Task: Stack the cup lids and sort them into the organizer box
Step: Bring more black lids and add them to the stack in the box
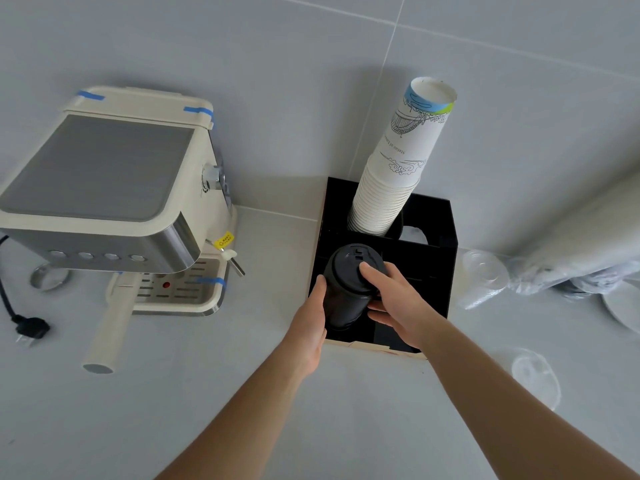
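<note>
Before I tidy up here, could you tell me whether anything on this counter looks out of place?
Yes: clear lids lie loose right of the organizer box, one more nearer. The coffee machine's plug lies unplugged.

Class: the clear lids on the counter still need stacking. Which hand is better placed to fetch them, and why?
Right hand: the clear lids lie right of the organizer box; the left hand is on its far side.

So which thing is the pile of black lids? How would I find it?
Find the black organizer box against the wall, right of the cream coffee machine. At its front left, both hands, left hand and right hand, hold the stack of black lids. It is dark and short, unlike the tall white paper cups behind it.
</note>
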Demonstrator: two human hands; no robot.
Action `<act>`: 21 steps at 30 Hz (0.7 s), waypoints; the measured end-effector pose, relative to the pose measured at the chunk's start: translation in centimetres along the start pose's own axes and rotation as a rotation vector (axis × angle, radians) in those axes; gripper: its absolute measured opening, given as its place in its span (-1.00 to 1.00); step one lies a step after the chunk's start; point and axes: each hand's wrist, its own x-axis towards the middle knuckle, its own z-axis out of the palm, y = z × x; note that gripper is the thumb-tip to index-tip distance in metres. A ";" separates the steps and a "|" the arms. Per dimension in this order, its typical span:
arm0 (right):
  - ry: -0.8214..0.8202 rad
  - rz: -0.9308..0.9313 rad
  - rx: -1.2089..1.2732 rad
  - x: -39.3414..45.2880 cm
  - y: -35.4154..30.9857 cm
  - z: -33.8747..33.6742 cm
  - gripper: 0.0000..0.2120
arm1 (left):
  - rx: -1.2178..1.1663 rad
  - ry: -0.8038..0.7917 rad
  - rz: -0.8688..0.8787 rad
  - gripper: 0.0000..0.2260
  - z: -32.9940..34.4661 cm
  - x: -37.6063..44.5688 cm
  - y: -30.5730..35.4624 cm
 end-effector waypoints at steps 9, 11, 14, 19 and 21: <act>0.049 -0.032 -0.060 -0.7 0.7 0.0 -0.62 | -0.001 -0.026 -0.081 -0.40 -0.4 0.2 0.1; 0.068 -0.062 -0.081 -0.8 1.3 -0.1 -0.57 | 0.004 -0.028 -0.069 -0.41 -0.4 0.3 0.1; 0.111 -0.125 -0.108 -0.7 2.0 -0.3 -0.51 | 0.049 -0.012 0.006 -0.57 -0.5 0.5 0.1; 0.126 -0.193 -0.105 -0.9 2.1 0.2 -0.59 | 0.223 0.017 0.199 -0.77 -0.3 -0.2 0.3; 0.126 -0.198 -0.107 -1.1 2.0 0.6 -0.57 | 0.238 0.015 0.230 -0.67 -0.4 -0.3 0.1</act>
